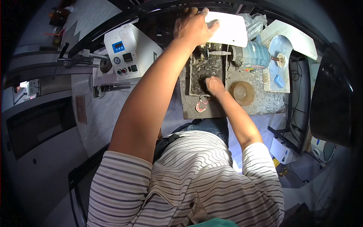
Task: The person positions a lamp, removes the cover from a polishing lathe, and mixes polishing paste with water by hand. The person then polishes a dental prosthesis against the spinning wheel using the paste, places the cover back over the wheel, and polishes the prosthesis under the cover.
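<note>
At the far end of the bench, my left hand point(193, 28) grips the edge of a bright white panel point(228, 30), its thumb lying on the white surface. My right hand point(214, 86) is closed, low over the near right part of a trough point(190, 77) smeared with dark wet sludge. Whatever its fingers hold is hidden. Two pink-and-white denture pieces point(200, 107) lie just in front of the trough. Right of that hand stands a round brownish bowl point(243, 94) with cloudy liquid.
A clear blue plastic bottle point(257, 55) lies sideways behind the bowl. Farther right, a pale board point(269, 84) carries a blue block point(279, 81). A crumpled plastic bag point(254, 22) sits at the back. To the left stands a white machine point(126, 53) with a gauge and buttons.
</note>
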Motion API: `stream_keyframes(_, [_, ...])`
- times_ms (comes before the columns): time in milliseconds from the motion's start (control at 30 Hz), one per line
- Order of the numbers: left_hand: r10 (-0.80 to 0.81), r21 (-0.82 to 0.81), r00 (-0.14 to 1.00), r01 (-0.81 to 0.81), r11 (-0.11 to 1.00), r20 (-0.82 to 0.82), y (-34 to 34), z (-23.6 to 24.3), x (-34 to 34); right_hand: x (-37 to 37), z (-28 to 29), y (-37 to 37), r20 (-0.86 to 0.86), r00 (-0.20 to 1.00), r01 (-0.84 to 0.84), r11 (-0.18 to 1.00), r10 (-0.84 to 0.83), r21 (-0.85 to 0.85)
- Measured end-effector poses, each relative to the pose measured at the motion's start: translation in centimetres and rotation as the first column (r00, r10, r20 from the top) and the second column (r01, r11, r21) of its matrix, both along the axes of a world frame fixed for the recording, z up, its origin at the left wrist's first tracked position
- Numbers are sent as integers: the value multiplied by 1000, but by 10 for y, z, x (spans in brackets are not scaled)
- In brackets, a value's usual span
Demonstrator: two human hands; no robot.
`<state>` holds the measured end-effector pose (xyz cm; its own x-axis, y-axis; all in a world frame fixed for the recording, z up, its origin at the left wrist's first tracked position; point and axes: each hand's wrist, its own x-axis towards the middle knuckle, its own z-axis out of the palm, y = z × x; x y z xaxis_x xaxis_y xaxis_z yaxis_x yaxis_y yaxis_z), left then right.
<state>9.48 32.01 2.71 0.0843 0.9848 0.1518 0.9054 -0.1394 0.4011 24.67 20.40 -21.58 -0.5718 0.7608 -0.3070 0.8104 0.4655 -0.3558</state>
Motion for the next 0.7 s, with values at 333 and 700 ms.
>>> stream_keyframes(333, [56, 94, 998, -58, 994, 21, 4, -20, -2, -28, 29, -23, 48, 878, 478, 875, -476, -73])
stream_keyframes(700, [45, 91, 998, -48, 995, 37, 3, -13, 3, 1, 11, 2, -233, 882, 365, 907, -409, -208])
